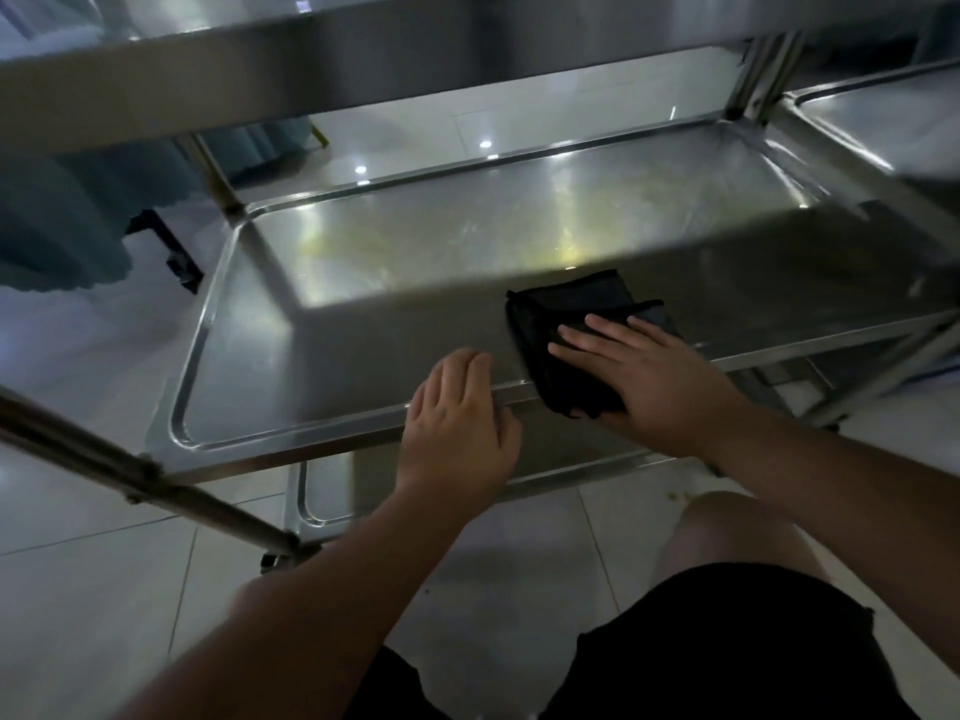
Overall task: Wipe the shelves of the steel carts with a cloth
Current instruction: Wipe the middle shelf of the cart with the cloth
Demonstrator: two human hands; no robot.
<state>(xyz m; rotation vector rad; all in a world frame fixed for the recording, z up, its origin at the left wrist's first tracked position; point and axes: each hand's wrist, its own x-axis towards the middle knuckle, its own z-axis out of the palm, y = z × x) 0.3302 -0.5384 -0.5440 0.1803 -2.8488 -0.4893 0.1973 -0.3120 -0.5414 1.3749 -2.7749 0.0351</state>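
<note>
Here one cloth [571, 324] lies under one hand [644, 376].

no readable text, no labels, no brands, no numbers, no signs

Pale glossy floor tiles [93, 589] underneath, catching small ceiling-light reflections [485, 144] beyond. Blue-grey pleated fabric [62, 220] hanging at far left, a black bracket-like frame [166, 246] just beside it. Black shorts [727, 646] at bottom, bare knee [727, 532] above.
</note>
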